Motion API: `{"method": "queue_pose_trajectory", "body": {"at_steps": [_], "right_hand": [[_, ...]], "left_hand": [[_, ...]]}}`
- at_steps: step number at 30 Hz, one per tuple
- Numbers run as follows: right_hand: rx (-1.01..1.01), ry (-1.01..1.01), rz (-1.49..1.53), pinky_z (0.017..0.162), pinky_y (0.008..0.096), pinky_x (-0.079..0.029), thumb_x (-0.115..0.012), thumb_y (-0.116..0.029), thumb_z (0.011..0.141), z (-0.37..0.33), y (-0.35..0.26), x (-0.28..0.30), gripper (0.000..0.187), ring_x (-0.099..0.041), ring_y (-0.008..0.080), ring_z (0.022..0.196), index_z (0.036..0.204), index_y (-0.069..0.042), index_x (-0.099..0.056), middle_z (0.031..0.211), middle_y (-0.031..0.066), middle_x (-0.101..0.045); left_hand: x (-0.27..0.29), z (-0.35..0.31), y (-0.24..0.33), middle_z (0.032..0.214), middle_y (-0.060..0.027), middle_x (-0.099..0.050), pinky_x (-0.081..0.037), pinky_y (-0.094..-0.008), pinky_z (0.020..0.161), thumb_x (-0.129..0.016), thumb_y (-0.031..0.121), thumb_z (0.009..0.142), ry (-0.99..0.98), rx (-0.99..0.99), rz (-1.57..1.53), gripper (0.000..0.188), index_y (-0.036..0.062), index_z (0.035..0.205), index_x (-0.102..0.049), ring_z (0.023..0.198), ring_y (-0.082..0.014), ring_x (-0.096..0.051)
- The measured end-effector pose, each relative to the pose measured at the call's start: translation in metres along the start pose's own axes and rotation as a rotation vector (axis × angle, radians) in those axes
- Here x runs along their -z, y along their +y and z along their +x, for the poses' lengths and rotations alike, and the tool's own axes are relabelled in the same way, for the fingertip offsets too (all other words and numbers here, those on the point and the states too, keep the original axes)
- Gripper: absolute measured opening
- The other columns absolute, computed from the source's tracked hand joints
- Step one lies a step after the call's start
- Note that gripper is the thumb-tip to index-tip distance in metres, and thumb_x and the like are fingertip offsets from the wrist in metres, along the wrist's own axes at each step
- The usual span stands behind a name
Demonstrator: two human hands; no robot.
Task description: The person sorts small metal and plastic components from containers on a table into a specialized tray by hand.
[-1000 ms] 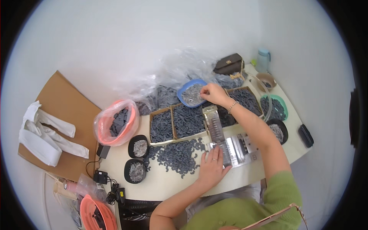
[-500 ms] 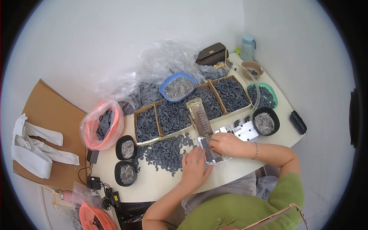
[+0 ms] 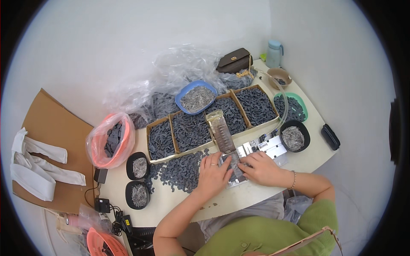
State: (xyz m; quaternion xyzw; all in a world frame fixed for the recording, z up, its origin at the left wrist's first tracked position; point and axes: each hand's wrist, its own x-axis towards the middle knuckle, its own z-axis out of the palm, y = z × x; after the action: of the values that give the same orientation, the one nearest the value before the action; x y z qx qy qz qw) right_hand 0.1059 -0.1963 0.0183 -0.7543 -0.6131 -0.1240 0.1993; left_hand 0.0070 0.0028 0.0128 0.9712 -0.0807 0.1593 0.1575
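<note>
A silver metal fixture point(image 3: 237, 182) lies at the table's front, with a clear slotted strip point(image 3: 235, 164) across it. My left hand point(image 3: 212, 174) rests on its left side, fingers extended and thumb at the strip. From the right, my right hand point(image 3: 264, 169) touches the strip with bent fingertips apart from the thumb; part of the fixture is hidden under both hands. Just beyond stands a clear, ridged plastic block point(image 3: 222, 134), leaning against the cardboard trays. Small dark grey parts point(image 3: 181, 170) are spread loose left of my left hand.
Divided cardboard trays point(image 3: 190, 130) of grey parts line the back. Metal pins fill a blue bowl point(image 3: 177, 100) and black bowls point(image 3: 147, 165) point(image 3: 308, 137). A green bowl point(image 3: 304, 104), a clear hose point(image 3: 287, 100) and a black case point(image 3: 330, 136) are at right; a coral basket point(image 3: 95, 147) at left.
My left hand has moved farther forward onto the fixture. My right hand has shifted slightly right and its bunched fingers have spread, showing the clear strip between the hands.
</note>
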Motion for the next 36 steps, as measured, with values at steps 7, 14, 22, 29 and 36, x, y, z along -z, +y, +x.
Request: {"method": "queue_pose_trajectory", "body": {"at_steps": [7,14,22,29,36], "right_hand": [[0.058,0.035,-0.051,0.08,0.034,-0.042,-0.064,-0.015,0.071,0.001,0.003,-0.007,0.033,-0.055,0.022,0.095,0.102,-0.003,-0.065,0.102,0.0062,-0.06],[0.02,0.052,-0.022,0.078,0.0341,-0.042,-0.058,-0.012,0.074,0.011,0.013,-0.005,0.031,-0.054,0.0217,0.091,0.102,-0.002,-0.065,0.098,0.0066,-0.058],[0.085,-0.046,-0.252,0.079,0.0329,-0.041,-0.056,-0.015,0.077,0.023,0.017,-0.007,0.033,-0.053,0.0208,0.093,0.105,-0.001,-0.064,0.1,0.0066,-0.058],[0.1,-0.08,-0.221,0.079,0.0327,-0.042,-0.056,-0.015,0.077,0.027,0.016,-0.013,0.031,-0.055,0.0208,0.094,0.103,0.0,-0.065,0.104,0.0074,-0.059],[0.049,0.02,-0.003,0.078,0.0331,-0.042,-0.058,-0.012,0.075,0.023,0.027,-0.004,0.025,-0.055,0.0214,0.094,0.098,-0.004,-0.067,0.098,0.0056,-0.059]], "left_hand": [[-0.009,0.005,-0.004,0.123,-0.0193,-0.047,-0.03,-0.0466,0.099,-0.063,0.016,0.082,-0.005,-0.001,-0.109,0.043,0.0052,0.123,-0.058,0.116,-0.0361,-0.042],[-0.019,-0.001,0.012,0.129,-0.0195,-0.042,-0.025,-0.0468,0.102,-0.06,0.013,0.08,-0.018,0.181,-0.229,0.048,-0.0012,0.126,-0.054,0.119,-0.0357,-0.038],[-0.009,-0.013,0.018,0.133,-0.0189,-0.041,-0.022,-0.049,0.104,-0.061,0.016,0.08,0.002,0.127,-0.099,0.047,0.0025,0.124,-0.056,0.123,-0.0358,-0.037],[-0.015,-0.017,0.019,0.136,-0.0194,-0.04,-0.024,-0.0519,0.104,-0.062,0.022,0.083,0.013,0.059,0.026,0.044,0.0049,0.123,-0.058,0.127,-0.0342,-0.036],[-0.008,-0.009,0.014,0.137,-0.0195,-0.041,-0.024,-0.0525,0.104,-0.062,0.024,0.083,0.014,0.032,0.106,0.043,0.0101,0.124,-0.058,0.126,-0.0352,-0.037]]}}
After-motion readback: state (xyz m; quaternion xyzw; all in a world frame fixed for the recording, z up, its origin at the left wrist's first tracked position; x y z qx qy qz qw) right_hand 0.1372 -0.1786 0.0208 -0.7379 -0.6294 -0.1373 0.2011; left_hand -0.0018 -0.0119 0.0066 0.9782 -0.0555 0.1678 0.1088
